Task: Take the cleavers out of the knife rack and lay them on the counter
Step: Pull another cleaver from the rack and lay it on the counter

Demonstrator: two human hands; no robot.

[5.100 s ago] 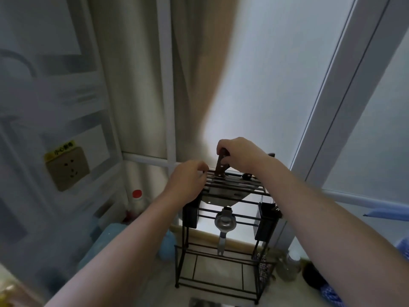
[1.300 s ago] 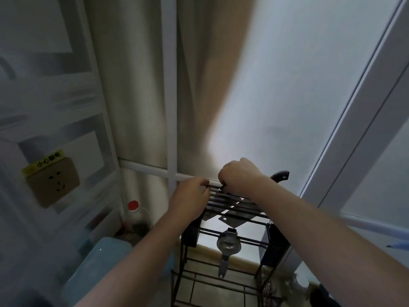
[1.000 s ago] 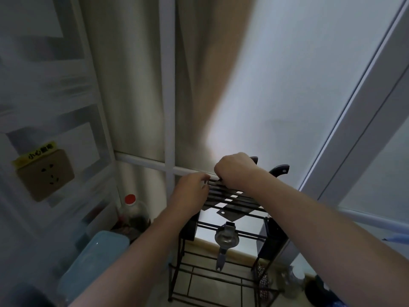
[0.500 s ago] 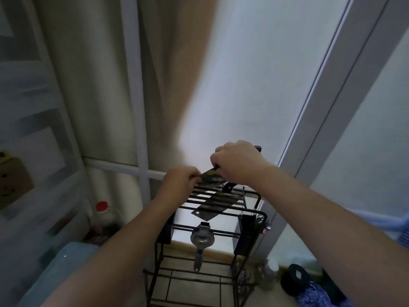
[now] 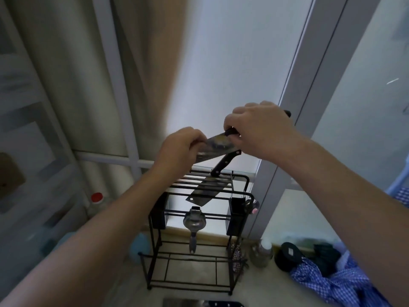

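A black wire knife rack (image 5: 240,191) stands on the pale counter (image 5: 124,282). Above the rack I hold a cleaver (image 5: 218,147) clear of the slots: my right hand (image 5: 261,131) is closed on its black handle, and my left hand (image 5: 180,147) pinches the far end of the steel blade. A second cleaver (image 5: 208,190) still sits in the rack slots, its black handle (image 5: 224,165) slanting up to the right. Another knife (image 5: 225,304) lies on the counter at the bottom edge, only partly in view.
A metal strainer-like utensil (image 5: 194,221) hangs from the rack's front bar. A red-capped bottle (image 5: 97,199) stands left of the rack, a small jar (image 5: 261,251), a dark round object (image 5: 287,255) and a blue checked cloth (image 5: 336,282) to its right. Window frames rise behind.
The cleaver in my hands has risen out of the rack slots and now hangs above it. My left hand moved from the rack's top bars to the blade. The view tilted down.
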